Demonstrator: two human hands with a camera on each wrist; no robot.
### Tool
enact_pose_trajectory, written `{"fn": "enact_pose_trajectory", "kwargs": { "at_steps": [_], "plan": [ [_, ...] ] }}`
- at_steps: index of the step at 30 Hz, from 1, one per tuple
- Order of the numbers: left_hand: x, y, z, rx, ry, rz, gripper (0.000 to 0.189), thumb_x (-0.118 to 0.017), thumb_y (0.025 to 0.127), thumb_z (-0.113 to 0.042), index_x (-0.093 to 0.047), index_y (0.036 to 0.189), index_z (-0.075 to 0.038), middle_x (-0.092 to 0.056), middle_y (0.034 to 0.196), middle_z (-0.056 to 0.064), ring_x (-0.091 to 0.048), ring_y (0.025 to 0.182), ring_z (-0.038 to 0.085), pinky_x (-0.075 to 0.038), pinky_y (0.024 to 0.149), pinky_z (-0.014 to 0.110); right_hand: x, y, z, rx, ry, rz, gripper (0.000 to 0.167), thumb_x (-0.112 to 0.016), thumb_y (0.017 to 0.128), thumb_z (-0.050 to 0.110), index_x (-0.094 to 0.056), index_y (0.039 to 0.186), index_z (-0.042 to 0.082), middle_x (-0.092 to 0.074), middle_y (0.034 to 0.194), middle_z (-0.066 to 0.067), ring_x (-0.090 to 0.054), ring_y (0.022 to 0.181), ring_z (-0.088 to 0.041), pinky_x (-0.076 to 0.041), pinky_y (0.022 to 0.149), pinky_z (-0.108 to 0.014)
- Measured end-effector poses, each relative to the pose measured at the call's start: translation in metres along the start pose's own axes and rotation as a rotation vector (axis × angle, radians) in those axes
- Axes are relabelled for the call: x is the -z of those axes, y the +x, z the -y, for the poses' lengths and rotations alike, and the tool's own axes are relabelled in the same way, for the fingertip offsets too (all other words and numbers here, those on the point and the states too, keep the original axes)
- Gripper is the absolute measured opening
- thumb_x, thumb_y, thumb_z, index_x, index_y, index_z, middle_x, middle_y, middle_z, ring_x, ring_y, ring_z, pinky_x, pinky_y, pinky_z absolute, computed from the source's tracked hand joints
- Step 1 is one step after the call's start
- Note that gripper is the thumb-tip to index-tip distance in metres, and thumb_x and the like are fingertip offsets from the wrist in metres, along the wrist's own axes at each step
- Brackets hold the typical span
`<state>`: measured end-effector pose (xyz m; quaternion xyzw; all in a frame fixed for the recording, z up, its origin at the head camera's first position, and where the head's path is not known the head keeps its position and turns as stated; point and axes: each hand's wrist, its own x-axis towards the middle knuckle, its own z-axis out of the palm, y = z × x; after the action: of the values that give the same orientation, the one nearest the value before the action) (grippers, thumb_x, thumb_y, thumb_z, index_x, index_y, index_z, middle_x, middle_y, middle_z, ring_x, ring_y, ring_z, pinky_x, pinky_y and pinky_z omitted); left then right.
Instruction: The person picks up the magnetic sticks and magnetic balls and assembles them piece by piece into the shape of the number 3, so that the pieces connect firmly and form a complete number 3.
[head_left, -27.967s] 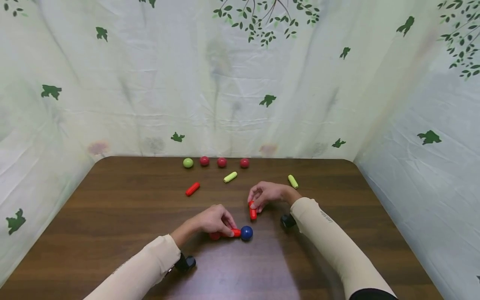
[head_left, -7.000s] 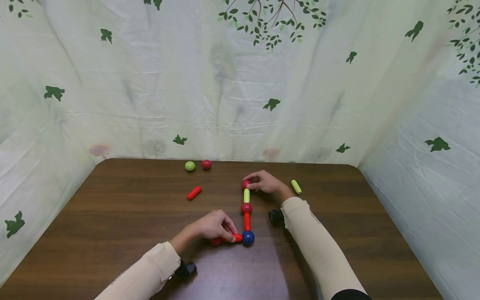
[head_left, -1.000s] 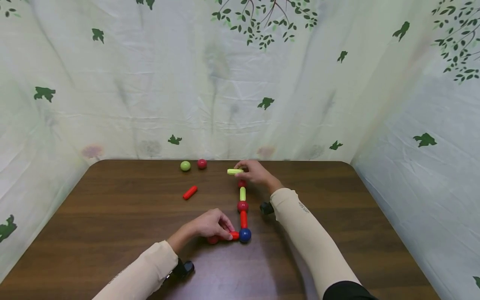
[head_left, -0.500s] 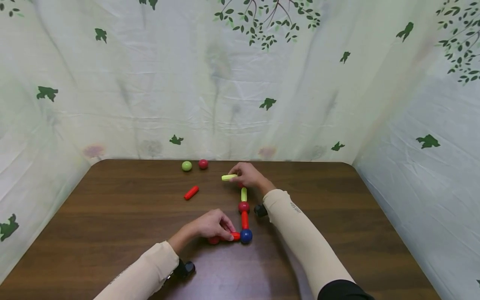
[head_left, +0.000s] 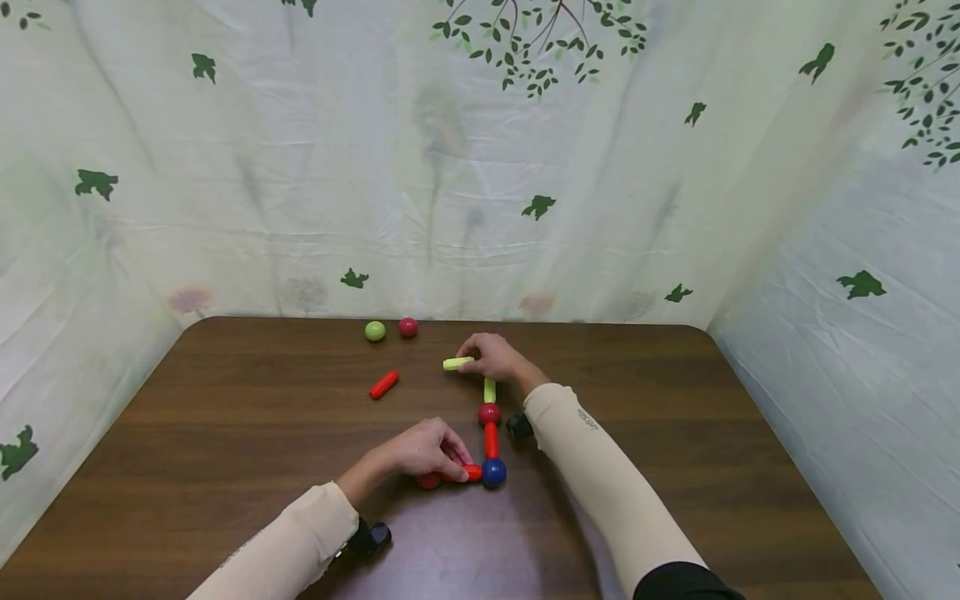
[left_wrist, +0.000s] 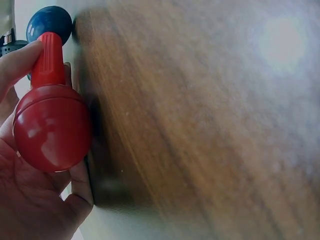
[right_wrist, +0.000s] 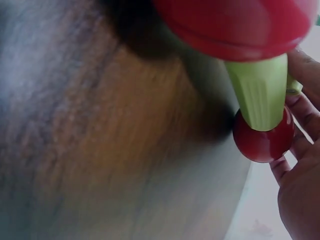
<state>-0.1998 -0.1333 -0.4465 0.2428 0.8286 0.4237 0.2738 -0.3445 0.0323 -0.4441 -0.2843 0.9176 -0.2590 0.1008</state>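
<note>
My left hand [head_left: 427,448] pinches a red rod [left_wrist: 50,60] that joins a red ball [left_wrist: 52,130] to a blue ball [head_left: 493,472]. From the blue ball a chain runs away from me: another red rod [head_left: 491,440], a red ball [head_left: 490,414], a yellow-green rod [right_wrist: 260,92] and a far red ball [right_wrist: 262,137]. My right hand [head_left: 493,357], over the chain's far end, pinches a second yellow-green rod [head_left: 454,364], which points left. In the head view this hand hides the far ball; in the right wrist view its fingers are right at that ball.
At the back edge of the brown table [head_left: 247,417] sit a green ball [head_left: 375,331] and a loose red ball [head_left: 408,327]. A loose red rod [head_left: 384,385] lies nearer, left of the chain. A patterned white cloth [head_left: 300,183] hangs behind.
Since seven seconds ago, my right hand has let go of the far ball and taken the yellow-green rod from the right. Over the last second it has come down slightly nearer me; my left hand stays put.
</note>
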Motion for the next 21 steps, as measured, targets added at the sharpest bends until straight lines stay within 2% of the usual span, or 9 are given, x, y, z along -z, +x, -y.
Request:
{"fn": "enact_pose_trajectory", "kwargs": {
  "at_steps": [6,21],
  "plan": [
    [0.0008,0.0004,-0.0002,0.001,0.002,0.005,0.008,-0.076,0.081,-0.010,-0.075,0.087,-0.006,-0.068,0.075,-0.001,-0.057,0.068,0.008,-0.047,0.067,0.024,-0.0013,-0.0034,-0.0009,-0.005,-0.011,0.011,0.020,-0.073,0.086,0.018,-0.071,0.104,0.008,-0.067,0.096,-0.001,-0.052,0.085,-0.016,-0.043,0.076,-0.026],
    [0.0005,0.0003,0.0002,0.006,0.008,0.000,0.008,-0.076,0.081,-0.011,-0.075,0.087,-0.006,-0.068,0.075,-0.001,-0.057,0.069,0.009,-0.046,0.067,0.025,-0.0019,-0.0064,-0.0057,-0.014,0.025,-0.004,0.019,-0.072,0.087,0.017,-0.070,0.103,0.006,-0.066,0.095,-0.003,-0.054,0.087,-0.017,-0.045,0.079,-0.028]
  ]
}}
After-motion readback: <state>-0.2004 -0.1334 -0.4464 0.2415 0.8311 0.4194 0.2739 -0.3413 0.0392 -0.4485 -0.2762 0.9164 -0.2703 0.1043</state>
